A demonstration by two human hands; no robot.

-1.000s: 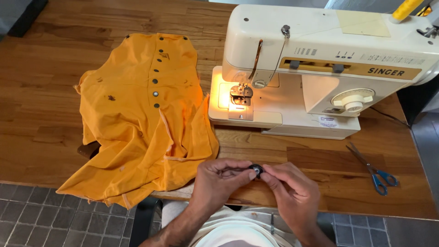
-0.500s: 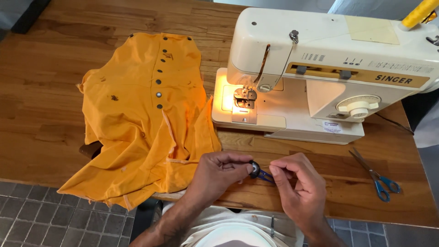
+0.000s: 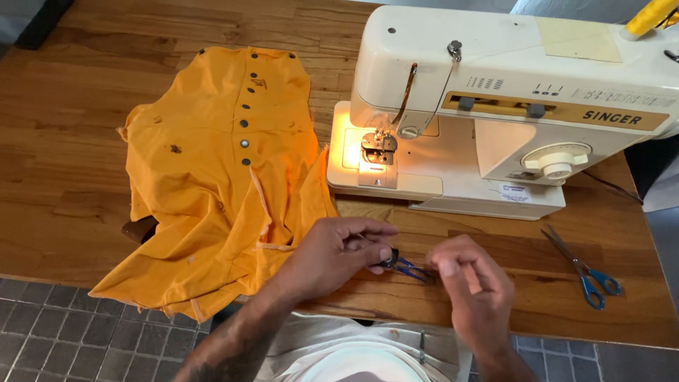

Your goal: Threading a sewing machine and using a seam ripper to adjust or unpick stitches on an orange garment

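In front of the cream sewing machine (image 3: 495,120), the left hand (image 3: 339,251) pinches a small dark bobbin-like piece (image 3: 391,258), while the right hand (image 3: 470,283), fingers closed as if on thread too fine to make out, has drawn away from it since a second ago, apparently pulling thread out

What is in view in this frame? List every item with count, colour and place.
garment: one, orange with dark snap buttons, spread on the table left of the machine, hem over the front edge.
sewing machine: one, cream, lamp lit, back right of the table.
scissors: one pair, blue handles, table right.
thread spool: one, yellow, on top of the machine.
table: one, brown wood.
small tool: one, dark with blue, between the hands.
left hand: pinches the small tool.
right hand: beside it, fingers closed near its tip.
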